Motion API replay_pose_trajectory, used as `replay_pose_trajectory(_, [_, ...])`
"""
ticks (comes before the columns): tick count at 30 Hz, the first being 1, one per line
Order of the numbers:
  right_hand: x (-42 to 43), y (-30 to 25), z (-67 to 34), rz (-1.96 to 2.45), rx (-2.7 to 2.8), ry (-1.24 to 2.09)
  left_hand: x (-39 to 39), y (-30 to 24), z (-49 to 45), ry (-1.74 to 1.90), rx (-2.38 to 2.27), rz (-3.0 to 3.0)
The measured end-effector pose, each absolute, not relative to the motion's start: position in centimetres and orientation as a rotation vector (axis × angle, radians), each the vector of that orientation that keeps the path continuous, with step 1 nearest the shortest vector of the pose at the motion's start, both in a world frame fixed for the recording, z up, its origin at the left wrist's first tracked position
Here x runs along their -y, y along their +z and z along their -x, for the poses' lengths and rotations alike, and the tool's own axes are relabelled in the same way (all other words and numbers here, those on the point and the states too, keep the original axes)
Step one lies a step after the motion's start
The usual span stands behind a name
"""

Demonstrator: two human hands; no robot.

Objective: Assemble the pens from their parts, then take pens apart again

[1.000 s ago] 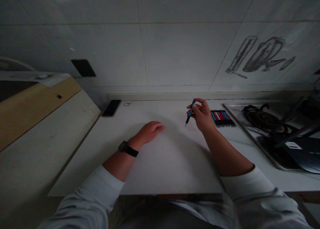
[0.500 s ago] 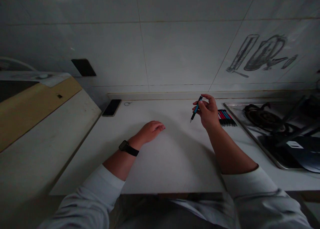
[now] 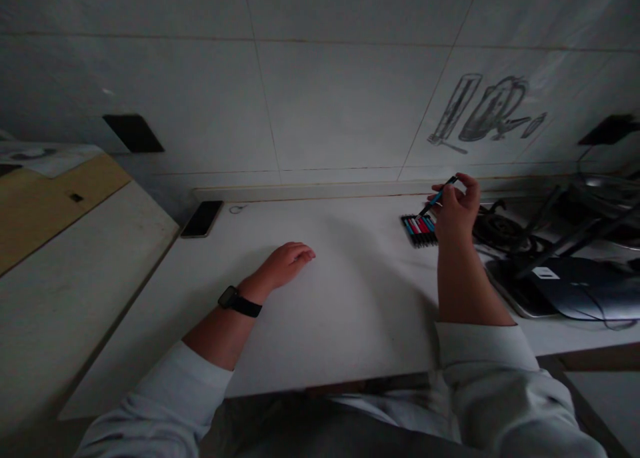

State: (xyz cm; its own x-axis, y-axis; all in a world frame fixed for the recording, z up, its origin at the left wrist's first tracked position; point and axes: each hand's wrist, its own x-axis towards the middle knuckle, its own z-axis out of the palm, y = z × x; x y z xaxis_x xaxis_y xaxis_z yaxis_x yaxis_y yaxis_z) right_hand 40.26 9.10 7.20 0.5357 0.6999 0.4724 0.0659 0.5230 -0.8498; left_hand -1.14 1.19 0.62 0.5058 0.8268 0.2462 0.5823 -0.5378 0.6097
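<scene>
Right-hand fingers (image 3: pixel 467 186) pinch a pen (image 3: pixel 437 197), its tip seemingly lost in gloom.

— What's lying on that white worktop (image 3: pixel 350 325)?
— A dark phone (image 3: pixel 201 219), flat, at the far left corner. Toward the far right there's a row of pens (image 3: pixel 419 230) side by side, red and blue among them.
— And past the pens?
— A hob (image 3: pixel 503 231) at the right end. A dark flat thing (image 3: pixel 575 291) lies nearer on that side; I can't tell what it is.
— The middle?
— The left hand (image 3: pixel 283 265), palm down, forearm resting too.
</scene>
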Motion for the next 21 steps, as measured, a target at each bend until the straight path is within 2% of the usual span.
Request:
replay_pose_trajectory(14, [-10.1, 5.4, -40.7, 1.134, 1.087, 0.418, -1.1, 1.1, 1.0, 0.7, -1.17, -2.307])
replay_pose_trajectory(21, [-10.0, 4.6, -40.9, 1.467, 1.276, 0.214, -1.2, 0.8, 1.0, 0.691, -1.17, -2.303])
